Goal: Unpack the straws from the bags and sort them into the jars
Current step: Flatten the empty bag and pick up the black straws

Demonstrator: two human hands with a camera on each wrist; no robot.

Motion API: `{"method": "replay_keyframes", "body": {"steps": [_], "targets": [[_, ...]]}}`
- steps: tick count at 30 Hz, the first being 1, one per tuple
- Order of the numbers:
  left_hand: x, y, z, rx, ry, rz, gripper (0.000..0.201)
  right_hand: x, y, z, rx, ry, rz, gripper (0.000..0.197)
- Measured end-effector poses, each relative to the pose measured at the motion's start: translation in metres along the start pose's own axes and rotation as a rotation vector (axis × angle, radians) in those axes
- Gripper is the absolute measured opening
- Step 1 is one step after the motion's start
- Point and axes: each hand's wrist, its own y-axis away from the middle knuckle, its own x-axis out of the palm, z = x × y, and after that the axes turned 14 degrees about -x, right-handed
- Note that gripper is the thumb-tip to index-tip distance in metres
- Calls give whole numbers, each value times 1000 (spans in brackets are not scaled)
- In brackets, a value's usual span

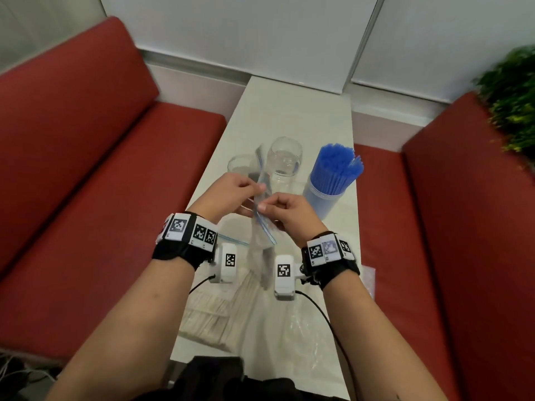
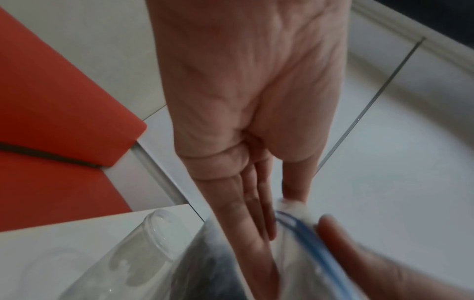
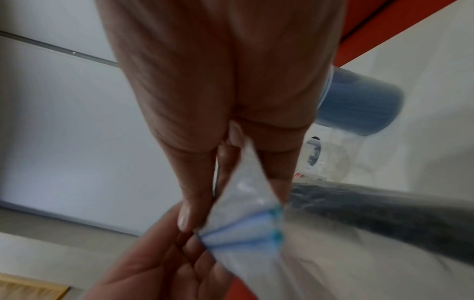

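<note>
Head view: unlabelled zip bag (image 1: pixel 262 224)

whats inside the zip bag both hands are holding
A dark bundle shows through the clear zip bag, most likely black straws; blur hides individual straws. The left hand and right hand pinch its blue zip edge, covering part of the opening.
</note>
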Motion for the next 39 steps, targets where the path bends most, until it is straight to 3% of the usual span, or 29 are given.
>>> {"method": "replay_keyframes", "body": {"steps": [6,9,13,18,25,29,32,35,36,39], "targets": [[10,-5,12,-85,-21,64,12,-2,13,-15,185,-172,49,8],[15,-8,15,-111,-59,67,23,-4,17,-19,195,-264,15,11],[16,-10,11,-107,-52,149,20,-8,17,-22,198,-283,-30,11],[17,-18,5,-118,-126,74,13,-13,15,-17,196,-266,-25,15],[28,-25,-1,-52,-298,7,10,-20,11,-10,215,-44,-45,22],[10,-32,-1,-72,-277,-102,12,-40,13,-5,270,-79,-215,29],[7,-26,-5,-65,-303,79,12,-46,10,-2,306,32,-322,7],[20,-18,-9,-42,-365,262,14,-41,0,-2,301,250,-307,40],[24,-16,-10,-39,-379,299,16,-38,-3,-2,274,339,-270,41],[27,-16,-9,-57,-380,358,22,-35,-7,-4,161,539,-180,19]]}}
